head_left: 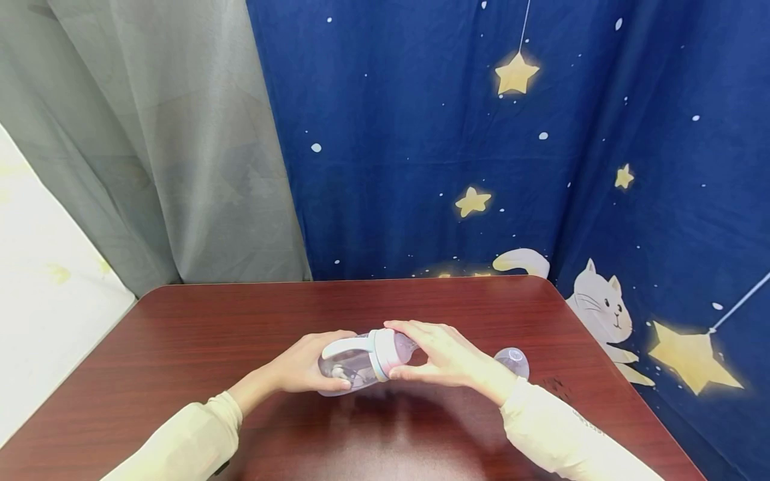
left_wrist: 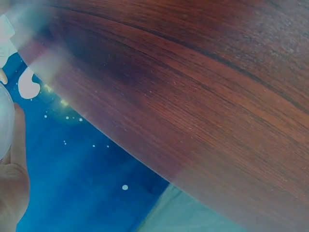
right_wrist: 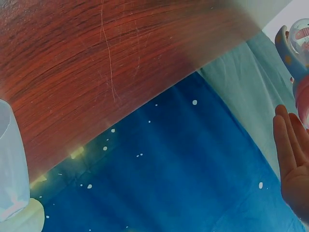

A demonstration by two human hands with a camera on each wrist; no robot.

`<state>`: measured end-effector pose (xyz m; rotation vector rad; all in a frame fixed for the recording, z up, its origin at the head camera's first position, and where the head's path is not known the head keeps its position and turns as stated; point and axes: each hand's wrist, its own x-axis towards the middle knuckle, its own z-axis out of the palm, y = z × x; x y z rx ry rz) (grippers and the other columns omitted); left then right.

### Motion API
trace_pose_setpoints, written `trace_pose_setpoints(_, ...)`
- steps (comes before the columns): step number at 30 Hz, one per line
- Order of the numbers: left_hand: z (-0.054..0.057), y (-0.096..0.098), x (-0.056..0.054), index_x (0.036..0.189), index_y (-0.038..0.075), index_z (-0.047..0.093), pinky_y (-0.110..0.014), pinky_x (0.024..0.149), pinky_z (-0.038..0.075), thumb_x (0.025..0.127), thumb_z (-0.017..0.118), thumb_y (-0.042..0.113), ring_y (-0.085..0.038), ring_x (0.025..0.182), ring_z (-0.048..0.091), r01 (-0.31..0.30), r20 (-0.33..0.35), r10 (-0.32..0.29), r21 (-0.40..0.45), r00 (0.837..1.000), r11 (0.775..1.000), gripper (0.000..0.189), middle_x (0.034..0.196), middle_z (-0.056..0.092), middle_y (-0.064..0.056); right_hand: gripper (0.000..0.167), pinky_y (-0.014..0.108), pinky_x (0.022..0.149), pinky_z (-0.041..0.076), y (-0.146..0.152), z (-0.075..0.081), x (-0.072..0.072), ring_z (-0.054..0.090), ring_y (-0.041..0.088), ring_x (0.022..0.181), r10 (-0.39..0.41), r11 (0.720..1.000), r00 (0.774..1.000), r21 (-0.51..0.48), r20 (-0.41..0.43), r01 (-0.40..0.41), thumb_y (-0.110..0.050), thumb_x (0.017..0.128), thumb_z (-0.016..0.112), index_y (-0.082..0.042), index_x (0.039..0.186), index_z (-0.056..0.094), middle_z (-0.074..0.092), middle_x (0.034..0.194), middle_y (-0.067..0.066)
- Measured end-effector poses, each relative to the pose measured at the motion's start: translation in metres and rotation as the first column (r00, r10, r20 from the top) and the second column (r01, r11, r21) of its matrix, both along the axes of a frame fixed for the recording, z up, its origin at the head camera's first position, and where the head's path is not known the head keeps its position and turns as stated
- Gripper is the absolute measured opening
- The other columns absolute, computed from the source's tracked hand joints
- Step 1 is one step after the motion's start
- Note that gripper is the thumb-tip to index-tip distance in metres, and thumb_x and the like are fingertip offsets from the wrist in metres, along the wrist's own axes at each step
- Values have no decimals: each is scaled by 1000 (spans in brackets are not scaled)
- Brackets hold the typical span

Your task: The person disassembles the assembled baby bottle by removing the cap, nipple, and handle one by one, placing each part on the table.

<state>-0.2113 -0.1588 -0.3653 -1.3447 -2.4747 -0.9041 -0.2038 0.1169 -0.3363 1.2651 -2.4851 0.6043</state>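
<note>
A clear baby bottle (head_left: pixel 347 367) with a white handle lies on its side between both hands in the head view, its nipple end to the right. My left hand (head_left: pixel 303 364) grips the bottle's base end, thumb along the near side. Fingers and thumb of my right hand (head_left: pixel 448 355) span the pale pink and white collar (head_left: pixel 385 353), partly covering the nipple. Only a sliver of the bottle (left_wrist: pixel 5 123) shows in the left wrist view. At the right wrist view's edge, the bottle's blue handle part (right_wrist: pixel 289 55) stands above the right fingers.
A clear dome cap (head_left: pixel 513 361) stands on the dark red wooden table (head_left: pixel 240 321), just beyond the right wrist; it also appears large at the left of the right wrist view. Behind the table hang a grey curtain (head_left: pixel 198 147) and a blue star-patterned curtain (head_left: pixel 397 133).
</note>
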Motion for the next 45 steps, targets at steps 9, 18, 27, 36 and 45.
trace_pose_setpoints(9,0,4,2,116,13,49,-22,67,44,69,70,43,-3,80,53,18,4,-18,6,1000,1000,59,99,56,10,73,27,81,41,3,-1,1,50,4,99,64,997,993,-59,98,-59,-60,69,61,-25,130,40,51,117,-6)
trace_pose_setpoints(18,1,8,3,115,11,50,-21,66,44,70,70,42,-3,79,53,42,-17,-42,20,999,999,58,99,57,8,71,29,83,40,4,2,4,48,5,101,94,992,987,-93,132,-82,-56,70,63,-24,129,41,50,117,-7)
trace_pose_setpoints(27,2,10,5,116,13,50,-22,68,44,72,69,40,-5,80,54,79,-8,-78,21,997,997,56,100,58,4,71,27,81,41,7,-1,3,50,6,101,134,985,990,-118,51,-128,-53,70,65,-20,129,43,51,117,-5)
trace_pose_setpoints(36,6,15,7,118,18,49,-23,70,43,70,70,39,-8,83,55,127,48,-128,26,991,992,57,101,58,5,73,23,78,42,11,0,4,52,7,100,210,961,975,-171,-65,-218,-49,67,70,-11,125,49,56,114,0)
trace_pose_setpoints(45,9,17,8,118,16,50,-22,68,43,70,69,39,-5,82,54,169,73,-171,38,982,985,57,99,57,10,75,22,76,43,14,-3,5,54,8,99,244,943,962,-202,-122,-265,-48,64,72,-8,124,49,57,112,2)
